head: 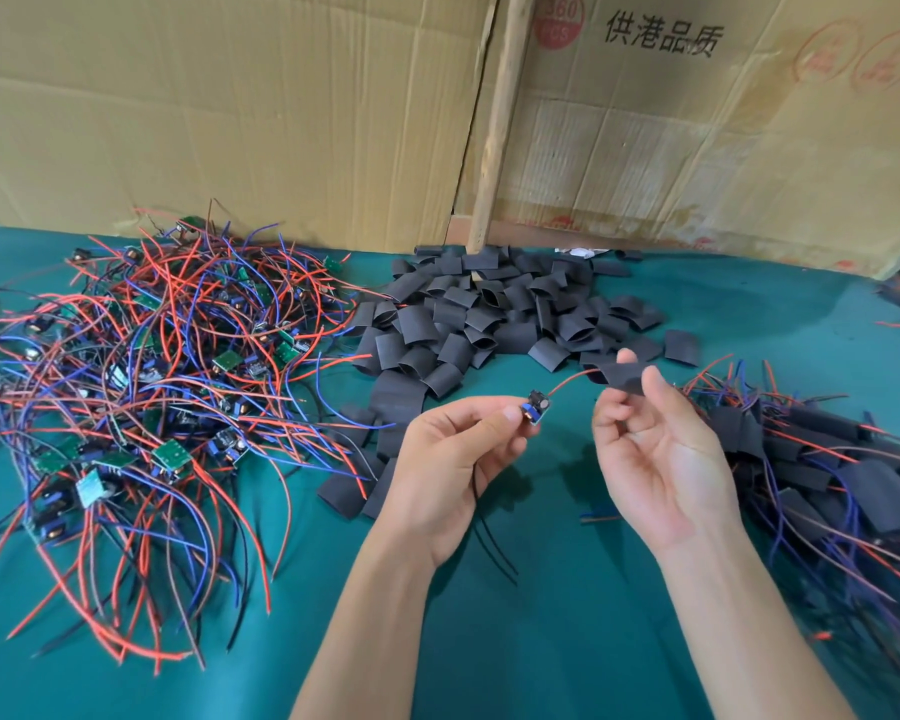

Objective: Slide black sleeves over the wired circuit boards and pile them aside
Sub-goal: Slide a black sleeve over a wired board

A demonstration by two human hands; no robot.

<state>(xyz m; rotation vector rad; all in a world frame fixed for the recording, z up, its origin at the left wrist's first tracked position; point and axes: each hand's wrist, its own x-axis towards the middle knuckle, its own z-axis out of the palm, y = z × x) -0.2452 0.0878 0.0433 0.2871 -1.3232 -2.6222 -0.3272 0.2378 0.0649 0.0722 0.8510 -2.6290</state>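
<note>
I see my left hand (455,452) at about 6 o'clock, pinching a small circuit board (538,406) between thumb and fingertips — a stubby dark component stands on it. Thin black leads trail down past the palm, and a red wire (572,379) arcs off the board toward 2 o'clock. My right hand (661,449), just beside it, pinches a flat matte black sleeve (620,377) between thumb and forefinger, the other fingers loosely curled. The red wire reaches the sleeve's left mouth; I cannot tell whether it has entered. Board and sleeve are apart.

At 9 o'clock sprawls a tangle of bare boards (141,371) — small green rectangles knotted in glossy red, blue and black wire. At 12 o'clock lies a heap of loose sleeves (489,319), short flattened tubes, some gaping oval. At 3 o'clock lies the sleeved pile (822,470), wires poking out of black tubes. All rest on smooth teal cloth (567,641), backed by creased cardboard (230,106) with printed characters.
</note>
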